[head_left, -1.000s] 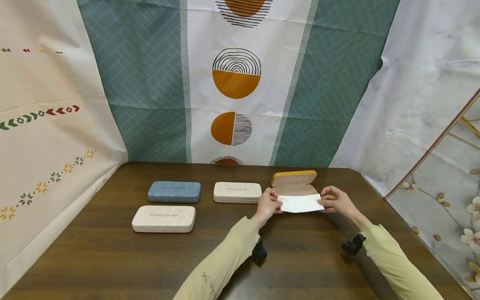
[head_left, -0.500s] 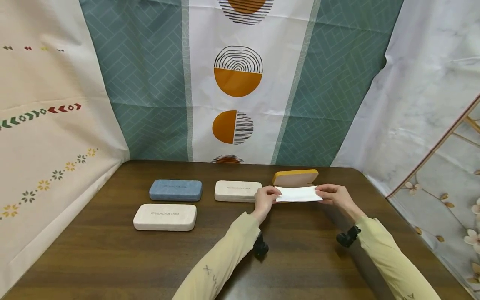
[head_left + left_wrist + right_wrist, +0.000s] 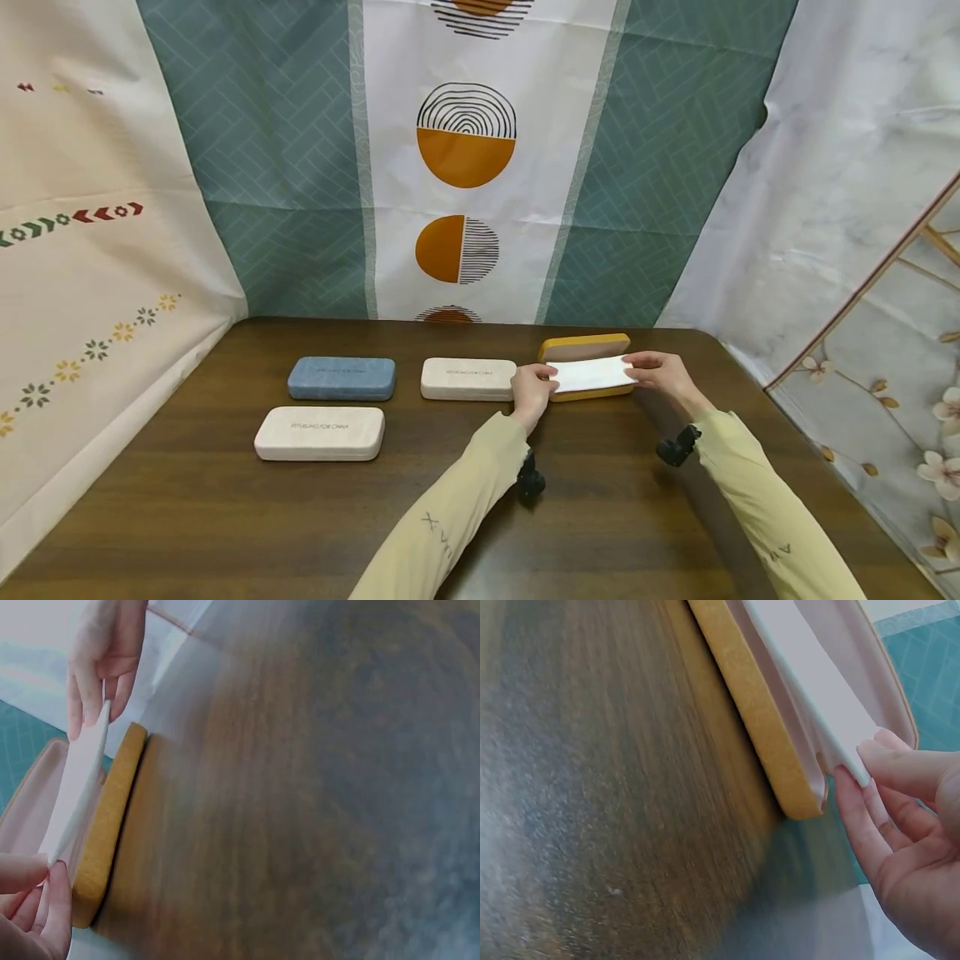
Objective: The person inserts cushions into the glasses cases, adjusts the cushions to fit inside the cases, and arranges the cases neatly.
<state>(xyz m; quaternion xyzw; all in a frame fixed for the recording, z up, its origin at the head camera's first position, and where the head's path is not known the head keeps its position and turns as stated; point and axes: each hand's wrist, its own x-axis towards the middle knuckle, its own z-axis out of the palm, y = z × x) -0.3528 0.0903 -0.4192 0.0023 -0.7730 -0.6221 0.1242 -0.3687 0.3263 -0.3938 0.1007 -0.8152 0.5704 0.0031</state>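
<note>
A folded white cloth (image 3: 591, 375) is stretched level between the two hands. My left hand (image 3: 530, 392) pinches its left end between thumb and fingers, and my right hand (image 3: 663, 377) pinches the right end. Directly beneath is a yellow glasses case (image 3: 592, 394), its lid raised at the back and its lining pale pink. In the left wrist view the cloth (image 3: 79, 776) sags a little along its length over the case's base (image 3: 112, 825). From the right wrist, the cloth (image 3: 814, 682) overlaps the pink inside, with the right fingertips (image 3: 847, 776) just beyond the case's end.
Left of the yellow case stands a closed white glasses case (image 3: 468, 379), close to the left hand. Further left are a closed blue case (image 3: 341, 378) and another white one (image 3: 320, 433). All lie on a dark wooden table (image 3: 225, 517), with patterned cloths hanging behind.
Both hands have carried the cloth away from the body, from in front of the open yellow case to over its base. The other cases stay put; the head view has shifted slightly.
</note>
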